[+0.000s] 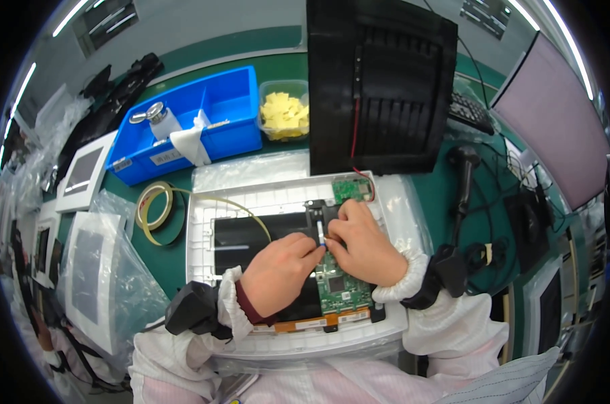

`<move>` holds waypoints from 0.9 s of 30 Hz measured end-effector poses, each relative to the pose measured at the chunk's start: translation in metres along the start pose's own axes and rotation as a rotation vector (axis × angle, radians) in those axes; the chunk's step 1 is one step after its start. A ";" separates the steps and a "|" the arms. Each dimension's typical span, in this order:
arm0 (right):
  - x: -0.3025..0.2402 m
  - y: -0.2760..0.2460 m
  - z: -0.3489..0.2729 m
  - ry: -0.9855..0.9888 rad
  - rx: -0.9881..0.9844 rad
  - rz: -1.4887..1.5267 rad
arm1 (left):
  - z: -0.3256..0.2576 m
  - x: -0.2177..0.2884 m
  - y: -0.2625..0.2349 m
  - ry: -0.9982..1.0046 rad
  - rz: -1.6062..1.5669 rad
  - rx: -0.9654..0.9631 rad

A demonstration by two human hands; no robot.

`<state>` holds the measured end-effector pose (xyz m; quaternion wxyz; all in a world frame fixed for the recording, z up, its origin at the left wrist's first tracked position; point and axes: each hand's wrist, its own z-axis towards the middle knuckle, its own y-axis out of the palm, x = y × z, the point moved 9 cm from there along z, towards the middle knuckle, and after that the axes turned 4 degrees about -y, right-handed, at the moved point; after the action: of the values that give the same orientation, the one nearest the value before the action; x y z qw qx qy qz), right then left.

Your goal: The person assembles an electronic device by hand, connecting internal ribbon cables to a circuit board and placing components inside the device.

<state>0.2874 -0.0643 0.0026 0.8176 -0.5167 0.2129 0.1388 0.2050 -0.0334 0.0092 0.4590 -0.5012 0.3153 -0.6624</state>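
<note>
Pinching a thin white ribbon cable [320, 236] at centre frame, left hand [280, 271] and right hand [362, 244] meeting fingertip to fingertip over the dark back of a display panel [251, 236]; both grips closed on that strip, left from below-left, right from above-right. Just beneath the right hand, a green circuit board [342, 289] with a second small green board [350, 188] above it near the upper edge of the white frame [251, 198] that cradles the panel, all on the green bench [278, 67]. Likely risks, judged from this pose: creasing or tearing the strip if pulled sideways instead of straight along its length; seating it crooked in a connector hidden under the fingers, cannot tell which way that sits; pressing the heel of the right hand onto the board's components. Looping across the panel from the left, a yellow tape strand [247, 207] off the tape roll [155, 205], liable to snag a sleeve. Red wire [354, 138] running from the black rear cover [382, 87] down to the small board, taut enough to tug if that cover shifts. Farther out, blue bin [231, 101] upper left, tub of yellow pads [284, 111] beside it, handheld scanner [463, 175] at right.
</note>
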 end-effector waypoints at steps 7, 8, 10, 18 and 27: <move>-0.017 -0.007 -0.013 -0.177 0.018 0.000 | 0.001 -0.003 0.003 -0.022 -0.033 -0.015; -0.024 -0.004 -0.016 -0.227 -0.019 -0.052 | 0.001 -0.005 0.001 -0.034 -0.053 0.001; -0.027 -0.002 -0.018 -0.231 -0.051 -0.100 | 0.000 -0.005 0.000 -0.035 -0.051 0.009; -0.037 0.000 -0.021 -0.280 -0.080 -0.208 | -0.001 -0.008 -0.009 -0.032 -0.054 0.022; -0.035 -0.018 -0.018 -0.283 0.087 -0.007 | -0.006 -0.070 -0.075 -0.097 0.385 0.147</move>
<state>0.2610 -0.0891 0.0276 0.8615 -0.4569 0.0996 0.1979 0.1825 0.0595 0.0470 0.6269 -0.4281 0.3337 -0.5589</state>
